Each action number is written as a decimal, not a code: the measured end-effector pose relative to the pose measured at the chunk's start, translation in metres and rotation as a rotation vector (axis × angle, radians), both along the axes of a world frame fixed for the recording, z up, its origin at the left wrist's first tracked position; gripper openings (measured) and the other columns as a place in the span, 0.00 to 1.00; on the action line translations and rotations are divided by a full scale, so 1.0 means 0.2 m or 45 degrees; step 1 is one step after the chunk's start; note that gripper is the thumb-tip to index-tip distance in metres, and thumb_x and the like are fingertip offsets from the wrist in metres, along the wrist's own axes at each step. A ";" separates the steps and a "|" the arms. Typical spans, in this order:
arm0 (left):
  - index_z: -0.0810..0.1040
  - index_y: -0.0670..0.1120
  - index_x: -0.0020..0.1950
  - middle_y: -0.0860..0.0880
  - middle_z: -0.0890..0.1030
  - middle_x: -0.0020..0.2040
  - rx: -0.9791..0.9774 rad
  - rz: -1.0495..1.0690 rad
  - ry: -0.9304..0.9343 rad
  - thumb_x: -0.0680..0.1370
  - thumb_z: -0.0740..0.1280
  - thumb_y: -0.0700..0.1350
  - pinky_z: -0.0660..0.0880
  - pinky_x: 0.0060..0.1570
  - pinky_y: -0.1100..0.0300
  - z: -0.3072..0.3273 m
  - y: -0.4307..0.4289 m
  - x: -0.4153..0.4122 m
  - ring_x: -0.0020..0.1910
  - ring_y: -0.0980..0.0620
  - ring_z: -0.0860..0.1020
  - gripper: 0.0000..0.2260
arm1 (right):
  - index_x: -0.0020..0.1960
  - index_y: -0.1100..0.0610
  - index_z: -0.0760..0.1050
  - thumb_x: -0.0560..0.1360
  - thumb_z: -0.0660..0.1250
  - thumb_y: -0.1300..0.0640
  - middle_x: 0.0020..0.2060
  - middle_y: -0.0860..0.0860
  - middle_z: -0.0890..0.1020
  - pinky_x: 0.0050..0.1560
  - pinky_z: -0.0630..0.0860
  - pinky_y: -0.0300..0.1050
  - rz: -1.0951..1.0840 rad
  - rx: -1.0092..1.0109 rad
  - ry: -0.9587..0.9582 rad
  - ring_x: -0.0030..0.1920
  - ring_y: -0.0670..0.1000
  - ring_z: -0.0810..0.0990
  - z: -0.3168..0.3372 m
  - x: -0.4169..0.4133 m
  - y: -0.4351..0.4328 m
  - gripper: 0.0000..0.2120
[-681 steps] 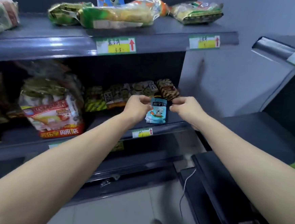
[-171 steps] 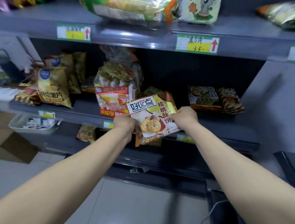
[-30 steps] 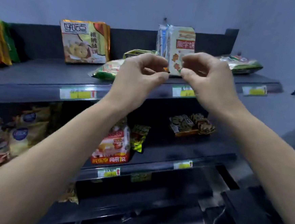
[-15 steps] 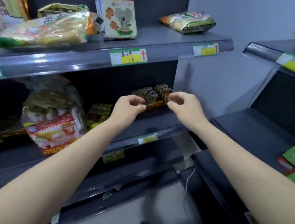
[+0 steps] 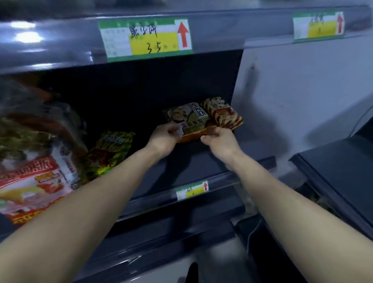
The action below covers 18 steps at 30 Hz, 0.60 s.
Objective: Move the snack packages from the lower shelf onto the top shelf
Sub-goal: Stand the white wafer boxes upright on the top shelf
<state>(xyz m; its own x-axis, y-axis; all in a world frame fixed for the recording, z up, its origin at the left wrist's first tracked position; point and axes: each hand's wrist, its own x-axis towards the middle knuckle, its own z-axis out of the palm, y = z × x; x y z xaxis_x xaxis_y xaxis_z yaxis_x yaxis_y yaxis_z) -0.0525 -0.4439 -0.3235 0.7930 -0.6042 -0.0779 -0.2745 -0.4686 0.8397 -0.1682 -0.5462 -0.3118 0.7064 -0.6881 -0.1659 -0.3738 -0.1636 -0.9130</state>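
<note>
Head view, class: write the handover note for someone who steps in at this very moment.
Left hand and right hand each grip a near corner of the biscuit pack, low on the lower shelf.
Striped pack touches its right side; green pack and red bag wait further left.
Several packs already sit on the top shelf.
Left: lift these four up.

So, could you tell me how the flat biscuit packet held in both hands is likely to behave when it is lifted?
The flat biscuit packet probably stays fairly stiff, since it looks boxy. Its glossy wrapper may be slippery, so the left hand and right hand pinching opposite corners seems wise. It likely feels light.
</note>
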 end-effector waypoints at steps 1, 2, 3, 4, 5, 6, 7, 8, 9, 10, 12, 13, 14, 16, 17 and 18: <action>0.73 0.43 0.67 0.45 0.74 0.67 0.048 -0.025 -0.027 0.80 0.61 0.40 0.66 0.55 0.67 -0.03 -0.02 0.04 0.65 0.48 0.73 0.15 | 0.61 0.62 0.75 0.76 0.66 0.61 0.53 0.51 0.78 0.56 0.69 0.41 -0.008 0.007 -0.006 0.55 0.51 0.75 -0.02 0.03 -0.02 0.14; 0.71 0.45 0.69 0.46 0.73 0.69 0.101 -0.054 -0.044 0.81 0.59 0.41 0.66 0.57 0.66 -0.05 -0.04 0.07 0.66 0.48 0.71 0.16 | 0.60 0.63 0.75 0.76 0.66 0.63 0.51 0.51 0.77 0.55 0.69 0.41 -0.017 0.024 -0.020 0.53 0.51 0.74 -0.04 0.06 -0.03 0.13; 0.69 0.45 0.71 0.46 0.71 0.70 0.148 -0.090 -0.052 0.81 0.57 0.40 0.65 0.61 0.65 -0.07 -0.05 0.10 0.68 0.48 0.70 0.17 | 0.59 0.63 0.76 0.76 0.66 0.64 0.50 0.51 0.76 0.52 0.69 0.39 -0.020 0.047 -0.037 0.52 0.50 0.74 -0.06 0.09 -0.05 0.12; 0.67 0.46 0.72 0.47 0.69 0.72 0.192 -0.130 -0.055 0.82 0.56 0.39 0.64 0.64 0.64 -0.08 -0.06 0.13 0.69 0.48 0.68 0.18 | 0.59 0.63 0.76 0.76 0.65 0.65 0.49 0.51 0.77 0.51 0.68 0.38 -0.022 0.080 -0.050 0.52 0.50 0.73 -0.08 0.11 -0.06 0.12; 0.64 0.46 0.74 0.47 0.66 0.73 0.233 -0.170 -0.063 0.81 0.54 0.38 0.62 0.67 0.62 -0.10 -0.07 0.15 0.71 0.48 0.66 0.20 | 0.58 0.62 0.76 0.76 0.65 0.65 0.49 0.51 0.77 0.50 0.68 0.38 -0.020 0.118 -0.060 0.51 0.50 0.73 -0.10 0.13 -0.08 0.11; 0.62 0.46 0.75 0.47 0.64 0.74 0.279 -0.205 -0.064 0.81 0.53 0.37 0.61 0.69 0.62 -0.12 -0.07 0.18 0.72 0.48 0.65 0.21 | 0.56 0.60 0.76 0.76 0.64 0.66 0.49 0.51 0.77 0.50 0.68 0.39 -0.024 0.157 -0.064 0.51 0.50 0.73 -0.12 0.15 -0.09 0.10; 0.61 0.46 0.75 0.47 0.63 0.75 0.328 -0.236 -0.063 0.81 0.52 0.36 0.59 0.70 0.62 -0.15 -0.07 0.19 0.73 0.48 0.63 0.22 | 0.54 0.59 0.75 0.76 0.64 0.65 0.48 0.51 0.76 0.49 0.68 0.39 -0.031 0.180 -0.061 0.50 0.50 0.73 -0.14 0.17 -0.10 0.08; 0.61 0.46 0.75 0.47 0.62 0.75 0.367 -0.266 -0.066 0.80 0.51 0.34 0.58 0.70 0.62 -0.17 -0.07 0.20 0.73 0.48 0.62 0.23 | 0.53 0.58 0.74 0.76 0.64 0.65 0.47 0.51 0.76 0.49 0.68 0.40 -0.039 0.195 -0.055 0.49 0.50 0.73 -0.15 0.19 -0.11 0.07; 0.62 0.47 0.75 0.48 0.61 0.76 0.394 -0.290 -0.073 0.80 0.50 0.32 0.56 0.69 0.65 -0.20 -0.07 0.21 0.74 0.49 0.61 0.24 | 0.53 0.58 0.74 0.77 0.63 0.65 0.46 0.51 0.77 0.48 0.68 0.40 -0.045 0.207 -0.047 0.49 0.51 0.73 -0.17 0.20 -0.11 0.07; 0.63 0.47 0.74 0.49 0.60 0.76 0.404 -0.304 -0.083 0.79 0.50 0.31 0.53 0.68 0.67 -0.23 -0.07 0.22 0.74 0.50 0.59 0.25 | 0.51 0.58 0.75 0.77 0.63 0.65 0.43 0.50 0.77 0.47 0.68 0.41 -0.051 0.221 -0.042 0.47 0.51 0.73 -0.18 0.21 -0.12 0.06; 0.64 0.48 0.73 0.51 0.59 0.76 0.399 -0.313 -0.112 0.78 0.50 0.29 0.50 0.65 0.71 -0.26 -0.06 0.22 0.75 0.52 0.57 0.26 | 0.45 0.55 0.75 0.77 0.63 0.64 0.37 0.48 0.75 0.39 0.68 0.38 -0.055 0.250 -0.037 0.41 0.49 0.72 -0.21 0.23 -0.13 0.06; 0.65 0.48 0.73 0.52 0.60 0.76 0.393 -0.314 -0.132 0.77 0.50 0.29 0.50 0.64 0.72 -0.26 -0.06 0.22 0.75 0.52 0.58 0.27 | 0.44 0.55 0.74 0.77 0.63 0.64 0.35 0.47 0.74 0.36 0.66 0.37 -0.057 0.265 -0.033 0.37 0.47 0.71 -0.22 0.23 -0.13 0.06; 0.67 0.47 0.72 0.52 0.61 0.76 0.384 -0.321 -0.162 0.77 0.50 0.28 0.50 0.63 0.73 -0.26 -0.05 0.20 0.75 0.52 0.58 0.27 | 0.47 0.55 0.74 0.77 0.63 0.64 0.35 0.46 0.73 0.34 0.65 0.36 -0.064 0.282 -0.032 0.35 0.45 0.69 -0.23 0.23 -0.13 0.05; 0.69 0.46 0.70 0.51 0.63 0.75 0.361 -0.364 -0.232 0.75 0.50 0.26 0.50 0.64 0.73 -0.25 -0.03 0.15 0.74 0.52 0.60 0.28 | 0.53 0.55 0.72 0.77 0.64 0.63 0.34 0.46 0.72 0.33 0.64 0.36 -0.081 0.324 -0.037 0.33 0.44 0.67 -0.24 0.23 -0.13 0.07; 0.71 0.45 0.70 0.50 0.64 0.74 0.356 -0.406 -0.265 0.74 0.51 0.26 0.50 0.65 0.73 -0.25 -0.02 0.12 0.74 0.51 0.60 0.28 | 0.55 0.55 0.72 0.77 0.64 0.63 0.34 0.46 0.72 0.32 0.64 0.36 -0.094 0.346 -0.032 0.33 0.44 0.67 -0.25 0.23 -0.13 0.08; 0.72 0.45 0.69 0.49 0.65 0.74 0.356 -0.450 -0.298 0.74 0.52 0.26 0.50 0.66 0.72 -0.25 -0.01 0.09 0.74 0.51 0.61 0.27 | 0.55 0.55 0.72 0.77 0.64 0.62 0.34 0.47 0.72 0.31 0.64 0.35 -0.111 0.357 -0.021 0.33 0.44 0.67 -0.25 0.23 -0.12 0.08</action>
<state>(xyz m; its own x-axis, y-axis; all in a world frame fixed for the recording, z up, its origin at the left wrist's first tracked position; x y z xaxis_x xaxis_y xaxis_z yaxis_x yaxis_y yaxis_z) -0.0342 -0.4459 -0.3734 0.5591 -0.8204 -0.1195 -0.6229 -0.5108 0.5925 -0.1218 -0.5700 -0.3615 0.6510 -0.6749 -0.3475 -0.3603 0.1282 -0.9240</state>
